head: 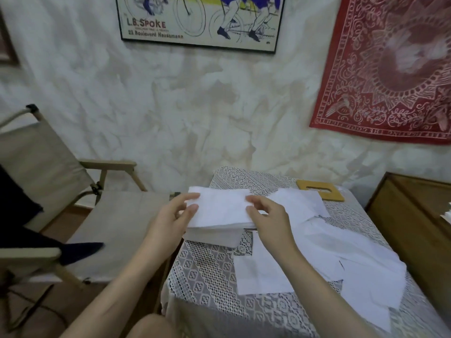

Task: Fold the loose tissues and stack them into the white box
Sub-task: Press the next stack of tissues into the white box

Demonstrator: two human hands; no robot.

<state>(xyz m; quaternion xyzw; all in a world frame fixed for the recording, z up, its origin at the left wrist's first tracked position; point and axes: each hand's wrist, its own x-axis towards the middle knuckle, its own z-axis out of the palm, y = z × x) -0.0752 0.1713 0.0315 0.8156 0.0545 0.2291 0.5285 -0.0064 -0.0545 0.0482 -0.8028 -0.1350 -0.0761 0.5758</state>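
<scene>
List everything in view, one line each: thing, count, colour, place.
tablecloth: one, white lace, centre-right
box: one, white, tablecloth's left edge
folded tissues: one stack, white, on the box
loose tissues: several, white, tablecloth's right side
slotted board: one, tan, tablecloth's far edge
chair: one, beige, left
dark cloth: one, navy, on chair
poster: one, black-framed, upper centre
wall hanging: one, red, upper right
cabinet: one, brown, right
left hand: one, fingertips on stack's left edge
right hand: one, pinching stack's right edge

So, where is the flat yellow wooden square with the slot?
Head view: the flat yellow wooden square lies near the far right corner of the lace-covered table, behind loose white tissues.
</scene>
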